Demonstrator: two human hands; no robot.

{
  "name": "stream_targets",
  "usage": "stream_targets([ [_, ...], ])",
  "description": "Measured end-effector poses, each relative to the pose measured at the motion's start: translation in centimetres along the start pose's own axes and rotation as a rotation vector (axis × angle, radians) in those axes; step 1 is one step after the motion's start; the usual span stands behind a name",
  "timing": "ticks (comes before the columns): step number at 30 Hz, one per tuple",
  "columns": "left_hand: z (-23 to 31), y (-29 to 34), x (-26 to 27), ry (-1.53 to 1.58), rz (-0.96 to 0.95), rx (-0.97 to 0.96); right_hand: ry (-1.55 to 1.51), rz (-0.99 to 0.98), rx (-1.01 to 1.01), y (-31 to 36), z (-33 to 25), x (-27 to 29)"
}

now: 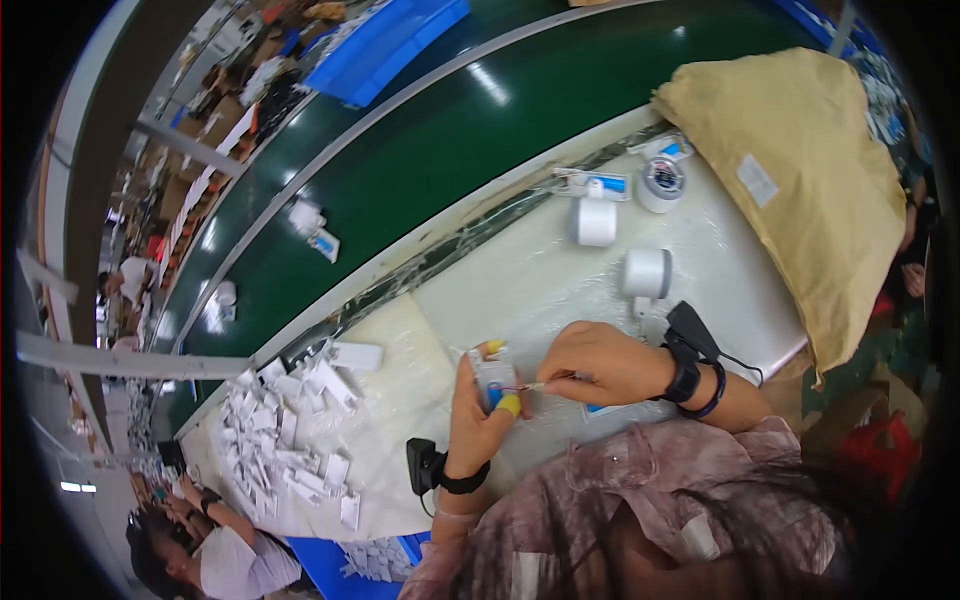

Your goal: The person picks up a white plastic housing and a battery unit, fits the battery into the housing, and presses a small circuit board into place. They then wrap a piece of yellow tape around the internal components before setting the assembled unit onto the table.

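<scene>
My left hand [476, 418], with yellow covers on thumb and a finger, grips a small white plastic housing [488, 368] with a blue cylindrical part [494, 394] inside it. From the right, my right hand [605, 362] is closed in a pinch at thin reddish wires [520, 387] by the housing. What sits at its fingertips is too small to make out. Beyond my right hand, a white round unit with a grey rim [646, 273] lies on its side. Under my right wrist, part of another blue-and-white piece [597, 409] shows.
Loose white plastic parts [290, 420] are heaped on the left of the table. More round white units [595, 221] stand farther back. A yellow sack [790, 170] covers the right side. Past the table edge runs a green conveyor [390, 170]. Another person [240, 560] sits at lower left.
</scene>
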State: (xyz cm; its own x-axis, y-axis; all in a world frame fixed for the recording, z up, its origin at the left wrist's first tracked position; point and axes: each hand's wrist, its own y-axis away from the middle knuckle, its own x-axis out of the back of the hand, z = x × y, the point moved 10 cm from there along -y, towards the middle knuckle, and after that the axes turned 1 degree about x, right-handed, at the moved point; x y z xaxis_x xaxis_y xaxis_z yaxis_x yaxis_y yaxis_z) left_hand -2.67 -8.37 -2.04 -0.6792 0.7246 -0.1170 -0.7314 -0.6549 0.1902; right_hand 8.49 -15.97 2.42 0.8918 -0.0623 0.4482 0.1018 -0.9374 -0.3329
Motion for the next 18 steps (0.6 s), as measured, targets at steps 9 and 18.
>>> stream_targets([
  [9, -1.8, 0.0, -0.8, 0.185, -0.082, 0.044, 0.481, 0.332, 0.226, 0.6, -3.3, 2.0],
  [18, -1.5, 0.3, -2.7, 0.156, -0.108, 0.045, 0.447, 0.367, 0.316, 0.9, -3.6, 1.6],
])
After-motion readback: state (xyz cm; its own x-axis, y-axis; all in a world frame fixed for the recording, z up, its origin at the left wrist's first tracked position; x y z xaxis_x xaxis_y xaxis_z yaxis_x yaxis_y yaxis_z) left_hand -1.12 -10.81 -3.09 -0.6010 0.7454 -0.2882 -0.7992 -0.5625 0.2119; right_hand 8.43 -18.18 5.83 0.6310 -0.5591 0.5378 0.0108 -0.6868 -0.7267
